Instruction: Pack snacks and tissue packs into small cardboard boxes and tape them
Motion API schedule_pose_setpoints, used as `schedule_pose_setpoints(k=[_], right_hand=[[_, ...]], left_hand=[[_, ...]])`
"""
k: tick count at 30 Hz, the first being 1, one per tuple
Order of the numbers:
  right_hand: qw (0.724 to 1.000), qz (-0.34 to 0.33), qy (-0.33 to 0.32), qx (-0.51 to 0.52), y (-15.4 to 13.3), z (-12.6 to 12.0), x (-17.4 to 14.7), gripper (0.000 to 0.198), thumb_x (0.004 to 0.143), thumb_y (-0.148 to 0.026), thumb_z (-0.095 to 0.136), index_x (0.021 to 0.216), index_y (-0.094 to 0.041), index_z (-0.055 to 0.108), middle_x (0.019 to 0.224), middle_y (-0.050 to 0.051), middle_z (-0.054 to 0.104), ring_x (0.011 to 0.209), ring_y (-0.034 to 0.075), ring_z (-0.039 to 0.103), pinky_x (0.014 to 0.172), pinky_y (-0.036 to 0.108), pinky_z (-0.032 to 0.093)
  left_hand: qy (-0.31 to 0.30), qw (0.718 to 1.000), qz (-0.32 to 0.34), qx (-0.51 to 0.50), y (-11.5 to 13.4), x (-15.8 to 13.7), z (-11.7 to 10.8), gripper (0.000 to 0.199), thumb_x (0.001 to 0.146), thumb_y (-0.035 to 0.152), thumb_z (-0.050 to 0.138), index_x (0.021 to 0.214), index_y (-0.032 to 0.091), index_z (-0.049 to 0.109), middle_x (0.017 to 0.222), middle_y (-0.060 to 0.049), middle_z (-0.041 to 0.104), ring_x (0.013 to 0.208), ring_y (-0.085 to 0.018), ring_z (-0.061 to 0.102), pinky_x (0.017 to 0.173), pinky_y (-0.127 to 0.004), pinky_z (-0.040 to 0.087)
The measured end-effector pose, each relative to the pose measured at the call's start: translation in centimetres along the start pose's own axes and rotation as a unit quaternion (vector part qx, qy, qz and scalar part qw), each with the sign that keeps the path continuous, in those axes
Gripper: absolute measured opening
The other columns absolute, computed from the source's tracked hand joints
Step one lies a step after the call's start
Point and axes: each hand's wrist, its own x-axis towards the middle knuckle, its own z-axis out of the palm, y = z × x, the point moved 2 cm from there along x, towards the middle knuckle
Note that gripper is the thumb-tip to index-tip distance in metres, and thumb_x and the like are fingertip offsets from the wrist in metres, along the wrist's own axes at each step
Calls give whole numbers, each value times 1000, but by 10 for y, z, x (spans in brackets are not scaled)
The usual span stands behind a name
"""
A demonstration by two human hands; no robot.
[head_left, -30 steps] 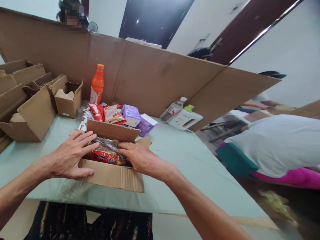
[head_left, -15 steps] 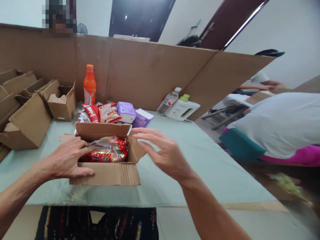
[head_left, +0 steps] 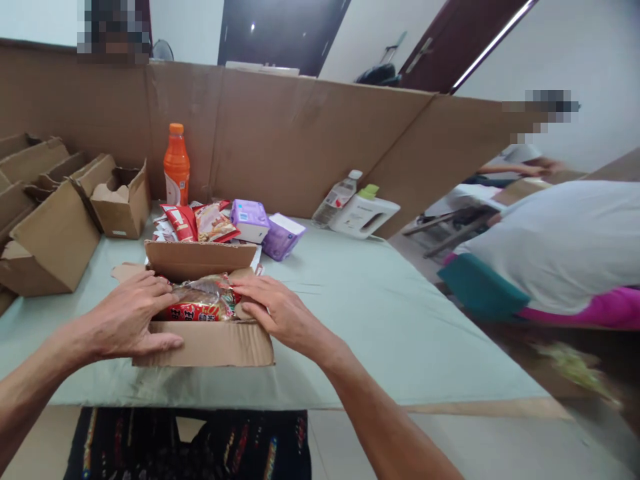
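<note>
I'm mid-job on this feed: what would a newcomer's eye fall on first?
Probably the bright orange plastic bottle, upright at the back of the pale green covered table, before the tall brown cardboard partition. Nearer, the person's left hand and right hand rest at either end of an open brown cardboard box holding a shiny red-and-clear plastic bag.

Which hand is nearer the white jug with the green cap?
Right. The right hand is at the right end of the box, in front and left of the jug; the left hand is at the box's left end, farther away.
</note>
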Motion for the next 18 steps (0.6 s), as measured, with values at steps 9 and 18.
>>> schedule_pose_setpoints(k=[9, 18], right_hand=[[996, 1, -70, -52, 5, -5, 7, 32, 95, -14, 58, 120, -21, 77, 129, 8, 76, 124, 28, 68, 110, 50, 53], [998, -1, -57, -4, 11, -1, 2, 36, 95, -17, 56, 126, -22, 74, 133, 8, 74, 128, 27, 66, 113, 52, 52]], left_hand=[[402, 886, -222, -69, 25, -95, 10, 44, 95, 26, 70, 138, 27, 62, 128, -8, 67, 119, -30, 66, 109, -52, 53], [266, 920, -146, -248, 14, -71, 41, 75, 103, 62, 49, 166, 30, 24, 166, -13, 42, 153, -37, 40, 124, -59, 37]])
